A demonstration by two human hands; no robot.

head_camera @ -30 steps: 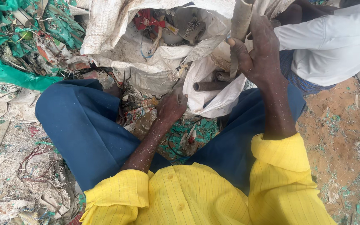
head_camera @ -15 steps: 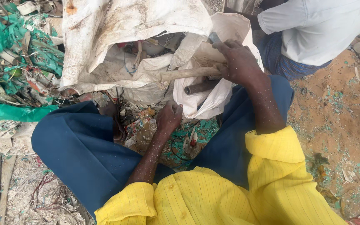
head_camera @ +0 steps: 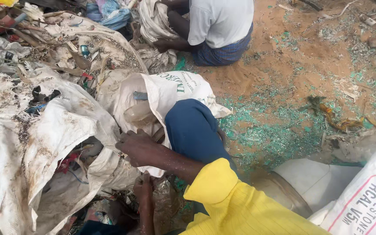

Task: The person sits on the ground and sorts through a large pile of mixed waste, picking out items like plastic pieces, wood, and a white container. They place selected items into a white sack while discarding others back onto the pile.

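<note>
My right hand (head_camera: 138,148) reaches left from its yellow sleeve to the mouth of a small white sack (head_camera: 175,89) and curls over the sack's lower rim. Dull pipe pieces (head_camera: 139,114) lie inside that sack, just above the hand. My left hand (head_camera: 143,187) is lower down, between my legs, with its fingers against the underside of the sack and some crumpled clear plastic. Whether it grips anything is hidden. My blue-trousered knee (head_camera: 192,130) rises right beside the sack.
A big dirty white sack (head_camera: 44,130) spreads at the left, with a heap of scrap and sticks (head_camera: 66,43) behind it. Another person in a white shirt (head_camera: 220,21) sits at the top. Green shreds (head_camera: 275,130) cover the sandy ground. A printed white sack (head_camera: 362,204) lies at the bottom right.
The view has swung to the right. My right hand, which held a pipe piece up high, has come down to the small sack's mouth, and the pipe is no longer in it.
</note>
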